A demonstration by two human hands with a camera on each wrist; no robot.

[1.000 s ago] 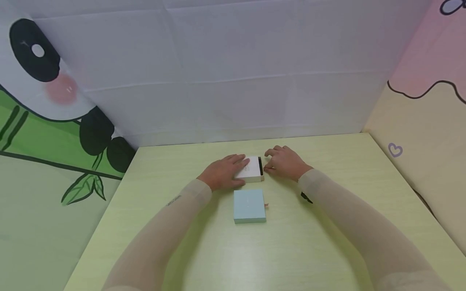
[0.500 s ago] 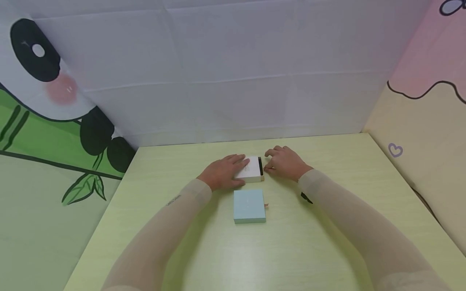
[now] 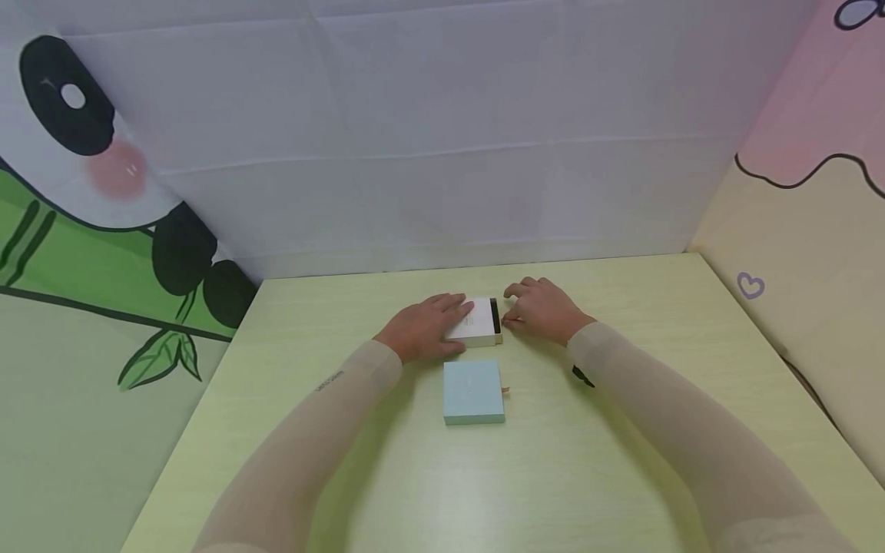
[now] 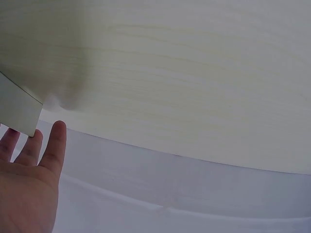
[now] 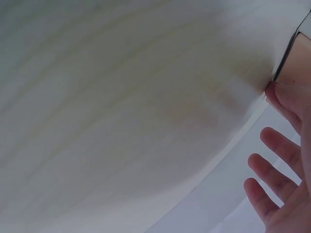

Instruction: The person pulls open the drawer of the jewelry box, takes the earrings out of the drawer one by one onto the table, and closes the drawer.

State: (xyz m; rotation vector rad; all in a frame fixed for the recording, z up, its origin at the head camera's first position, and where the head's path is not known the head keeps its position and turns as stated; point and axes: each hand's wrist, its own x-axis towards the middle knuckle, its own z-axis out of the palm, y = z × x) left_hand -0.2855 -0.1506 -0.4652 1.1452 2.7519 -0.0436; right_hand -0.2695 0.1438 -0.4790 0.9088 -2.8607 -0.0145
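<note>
In the head view, a white box (image 3: 477,326) lies toward the back of the table, a dark inner tray (image 3: 495,316) showing at its right end. My left hand (image 3: 425,326) holds the box from the left, fingers over the top and thumb along the near side. In the left wrist view, fingertips reach the edge of the box (image 4: 17,104). At the tray's end, my right hand (image 3: 542,311) pinches with thumb and index finger; the pinched part is hidden. The right wrist view shows its other fingers (image 5: 272,170) spread loosely. Nearer me lies a light blue box (image 3: 473,392).
A small pinkish ribbon tab (image 3: 506,389) sticks out of the blue box's right side. The pale wooden table (image 3: 442,491) meets a white cloth wall (image 3: 442,192) behind, with printed cloth panels on both sides.
The right hand has shifted very slightly right, with the tray end showing a touch more. The left hand and the blue box stay in place.
</note>
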